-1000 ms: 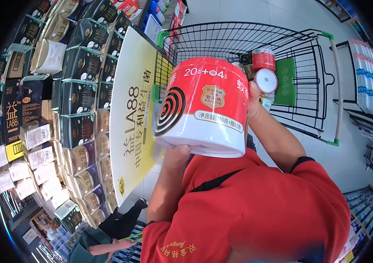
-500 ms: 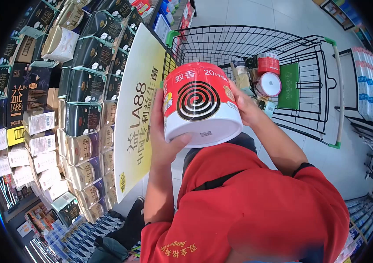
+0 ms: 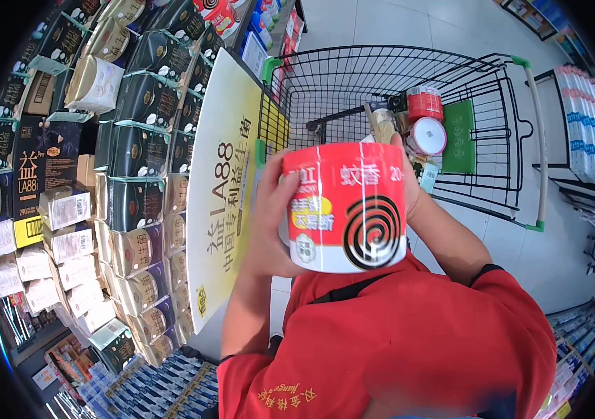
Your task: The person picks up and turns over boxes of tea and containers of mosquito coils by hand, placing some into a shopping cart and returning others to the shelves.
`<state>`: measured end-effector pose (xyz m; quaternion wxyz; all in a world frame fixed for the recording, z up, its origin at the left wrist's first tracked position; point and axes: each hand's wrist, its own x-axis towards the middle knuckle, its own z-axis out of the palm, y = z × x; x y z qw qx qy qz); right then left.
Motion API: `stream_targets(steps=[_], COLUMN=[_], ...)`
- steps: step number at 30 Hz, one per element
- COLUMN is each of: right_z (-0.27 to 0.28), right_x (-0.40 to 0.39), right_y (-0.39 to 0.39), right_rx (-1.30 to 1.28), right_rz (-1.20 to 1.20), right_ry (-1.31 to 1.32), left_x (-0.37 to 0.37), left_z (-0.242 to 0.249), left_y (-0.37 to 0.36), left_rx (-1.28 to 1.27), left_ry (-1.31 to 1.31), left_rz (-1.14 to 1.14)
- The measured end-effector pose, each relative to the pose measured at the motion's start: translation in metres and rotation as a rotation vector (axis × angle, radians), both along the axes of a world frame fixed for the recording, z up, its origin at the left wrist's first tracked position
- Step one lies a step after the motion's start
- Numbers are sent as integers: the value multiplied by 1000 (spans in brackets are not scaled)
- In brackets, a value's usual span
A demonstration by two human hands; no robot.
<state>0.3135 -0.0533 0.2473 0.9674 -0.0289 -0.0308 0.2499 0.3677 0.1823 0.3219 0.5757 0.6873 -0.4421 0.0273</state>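
Note:
Between my two hands is a red and white tub of mosquito coils, held close to my chest. Its printed side, with a black spiral and a yellow patch, faces me. My left hand is wrapped around the tub's left side. On the far right side, my right hand grips it, with most of its fingers hidden behind the tub. Beyond the tub is a wire shopping cart. Inside the cart lie a red tub, a white-ended tub and other packages.
Stacked tissue packs rise on the left. A large yellow and white sign stands between them and my left arm. Bundled blue and white packs are on the right. A green panel is in the cart.
The tub has come lower and a little right, and has turned: its white end was visible before, and now more of its side label shows. Both hands have stayed on it.

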Motion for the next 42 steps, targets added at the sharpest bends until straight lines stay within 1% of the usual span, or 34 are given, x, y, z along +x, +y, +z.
stream_targets(steps=[1,2,5,8,9,11,12,13,14,15,17,18,19,20,21,23,24,25,26,27,28,29,30,31,33,34,35,36,37,38,39,40,41,42], right_z=[1,1,18,15,11,-5,-15,-24,-24,-26,-27,-26,-25,-17,-13,-4,-5,-2,6,13,15,16,17,20,27,28,29,29,32,37,42,49,57,63], right_x=[0,5,4,4,4,7,7,10,13,16,19,21,22,24,27,30,30,31,34,36,37,38,39,40,43,43,43,42,42,44,46,48,51,54], right_y=[1,8,11,7,10,18,20,22,21,18,8,4,2,3,8,16,19,23,30,35,36,37,39,41,45,47,49,51,54,57,60,64,68,69], right_rx=[6,246,215,119,122,-52,-18,-65,-65,-75,-95,-106,-118,-182,-186,-157,1,-3,-52,-97,-97,-172,-247,-244,-420,-417,-574,-729,-726,-814,-902,-899,-961,-1024], right_rz=[31,93,116,114,114,20,-75,-128,-122,-127,-146,-158,-169,-142,-143,-208,-204,-261,-304,-339,-328,-357,-385,-371,-396,-390,-372,-353,-349,-339,-327,-322,-280,-240], right_ry=[97,15,42,98,99,293,294,253,253,214,138,101,64,116,114,253,131,123,37,-50,-50,-29,-6,-1,-42,-41,-18,7,12,-1,-16,-15,28,73], left_x=[2,2,5,13,16,23,29,33,33,32,30,28,25,23,22,21,20,20,23,26,28,29,29,28,28,28,28,27,26,35,35,34,37,42], left_z=[2,9,10,12,14,13,8,5,9,1,-17,-18,-19,-20,-20,-14,-3,4,7,8,9,11,15,20,26,23,25,30,32,23,18,15,20,25], left_y=[-1,-3,-2,0,0,4,9,12,14,18,22,22,21,19,19,20,18,17,19,22,24,26,26,27,28,27,27,27,28,36,39,40,38,37], left_rx=[12,23,36,64,85,121,182,242,294,295,70,19,18,-22,-64,-81,-127,-172,-138,-143,-265,-386,-388,-390,-336,-293,-293,-209,-124,4,5,45,86,88], left_ry=[-49,-51,-69,-69,-52,-46,-41,-36,23,25,427,512,515,606,694,715,791,868,927,929,923,915,921,925,942,924,925,873,821,812,813,909,1002,1003], left_rz=[-12,-53,-116,-142,-153,-134,-118,-101,-54,-48,-22,-40,-40,-57,-75,-93,-37,23,96,101,40,-18,34,49,82,149,154,122,89,233,239,292,342,342])
